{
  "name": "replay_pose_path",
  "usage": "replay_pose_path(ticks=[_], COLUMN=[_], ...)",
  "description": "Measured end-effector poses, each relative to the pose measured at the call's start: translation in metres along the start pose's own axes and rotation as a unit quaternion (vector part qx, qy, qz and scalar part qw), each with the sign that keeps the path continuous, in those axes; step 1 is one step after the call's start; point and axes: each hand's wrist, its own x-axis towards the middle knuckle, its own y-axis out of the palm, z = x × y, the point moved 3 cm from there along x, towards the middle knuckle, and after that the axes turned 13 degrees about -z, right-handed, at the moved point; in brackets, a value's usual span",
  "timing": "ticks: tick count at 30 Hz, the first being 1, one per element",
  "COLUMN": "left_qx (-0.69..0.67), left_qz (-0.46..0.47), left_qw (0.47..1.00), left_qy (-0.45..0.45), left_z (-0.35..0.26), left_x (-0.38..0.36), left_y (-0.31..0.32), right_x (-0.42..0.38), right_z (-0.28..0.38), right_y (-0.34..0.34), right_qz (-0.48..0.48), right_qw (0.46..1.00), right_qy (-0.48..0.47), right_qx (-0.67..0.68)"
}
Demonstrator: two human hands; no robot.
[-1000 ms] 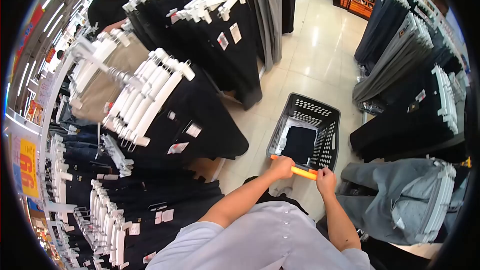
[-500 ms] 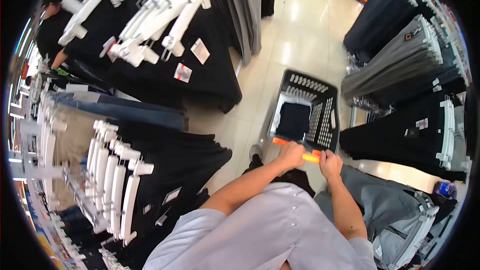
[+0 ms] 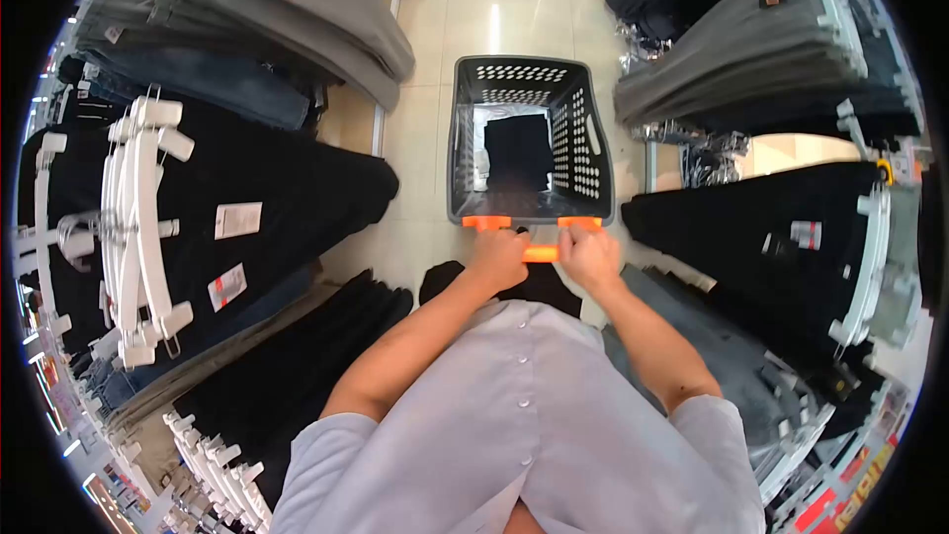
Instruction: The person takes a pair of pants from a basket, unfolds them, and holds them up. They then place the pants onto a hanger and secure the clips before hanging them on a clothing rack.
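Both of my hands grip the orange handle of a dark grey shopping basket cart. My left hand is wrapped round the handle's left part, and my right hand is closed round its right part. Inside the basket lies a folded black garment on top of something white. Perforated walls surround these things. The cart stands in front of me on the floor.
On the left, black trousers hang from white hangers, with grey trousers beyond. More black trousers and grey trousers hang close along the right. Between the racks runs a tiled aisle floor.
The view has turned and moved forward along the aisle. The cart now points straight ahead and sits further left in view. Both hands have stayed on the handle.
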Motion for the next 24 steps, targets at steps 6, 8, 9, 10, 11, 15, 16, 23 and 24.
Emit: replay_pose_path(ticks=[6, 8, 9, 10, 11, 15, 16, 23, 24], left_qx=[-0.037, -0.080, -0.109, -0.138, -0.167, -0.310, -0.342, -0.468, -0.488], left_qz=[0.010, 0.015, 0.030, 0.044, 0.058, 0.216, 0.214, 0.321, 0.316], left_qw=[0.999, 0.996, 0.993, 0.988, 0.983, 0.923, 0.914, 0.819, 0.809], left_qy=[-0.027, -0.034, -0.041, -0.047, -0.052, -0.066, -0.039, -0.084, -0.093], left_z=[0.013, 0.011, 0.008, 0.006, 0.003, -0.026, -0.028, -0.060, -0.064], left_x=[0.075, 0.096, 0.106, 0.117, 0.128, 0.186, 0.193, 0.278, 0.288], left_y=[0.000, 0.006, 0.011, 0.017, 0.024, 0.028, 0.043, 0.098, 0.105], right_x=[0.079, 0.105, 0.121, 0.138, 0.155, 0.219, 0.232, 0.329, 0.344], right_z=[-0.012, -0.025, -0.033, -0.043, -0.055, -0.098, -0.107, -0.155, -0.162], right_y=[0.003, 0.000, -0.005, -0.010, -0.017, -0.044, -0.048, -0.066, -0.067], right_qz=[-0.039, 0.004, 0.026, 0.043, 0.060, 0.098, 0.112, 0.176, 0.179], right_qw=[0.997, 0.998, 0.998, 0.996, 0.993, 0.988, 0.985, 0.959, 0.957], right_qy=[-0.059, -0.058, -0.058, -0.076, -0.094, -0.107, -0.113, -0.182, -0.187], right_qx=[0.028, 0.001, -0.015, -0.027, -0.039, -0.052, -0.073, -0.125, -0.131])
